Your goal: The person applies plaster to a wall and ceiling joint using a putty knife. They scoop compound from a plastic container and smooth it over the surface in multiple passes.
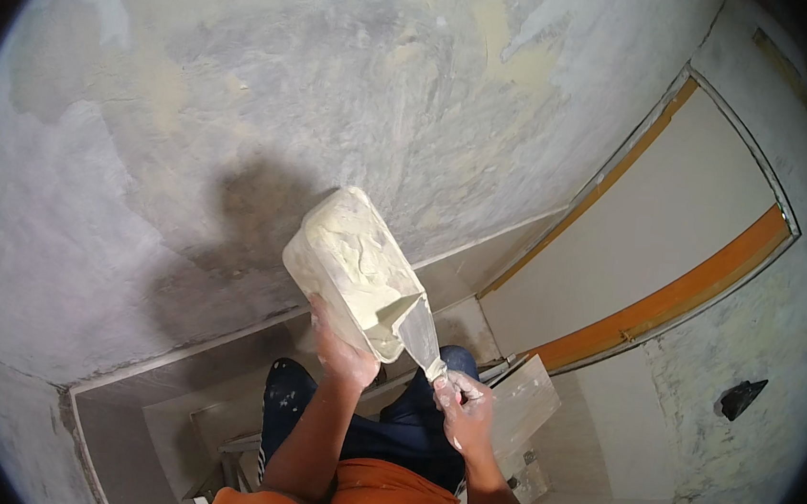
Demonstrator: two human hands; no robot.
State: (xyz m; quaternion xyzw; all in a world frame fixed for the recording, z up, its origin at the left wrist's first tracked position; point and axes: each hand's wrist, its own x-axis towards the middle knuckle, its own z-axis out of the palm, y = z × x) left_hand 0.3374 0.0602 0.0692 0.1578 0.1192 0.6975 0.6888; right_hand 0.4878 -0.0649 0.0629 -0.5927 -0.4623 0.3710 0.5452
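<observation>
My left hand [345, 354] is closed round the near left side of a white plastic tub [301, 260], held tilted in front of the wall. Cream-coloured putty [354, 246] covers the inside of the tub, with ridges and scrape marks across it. In my right hand [464, 411] is a putty knife [421, 336], gripped near its handle end. Its broad blade reaches over the tub's near right corner and has putty smeared on it. Whitish putty spots both my hands.
A wall [237, 74] with grey and cream patches rises ahead. On the right are a white door-like panel [657, 207] with an orange wooden edge [669, 290] and a dark object [742, 399] on the wall. A pale board [526, 407] lies below, beside my right arm.
</observation>
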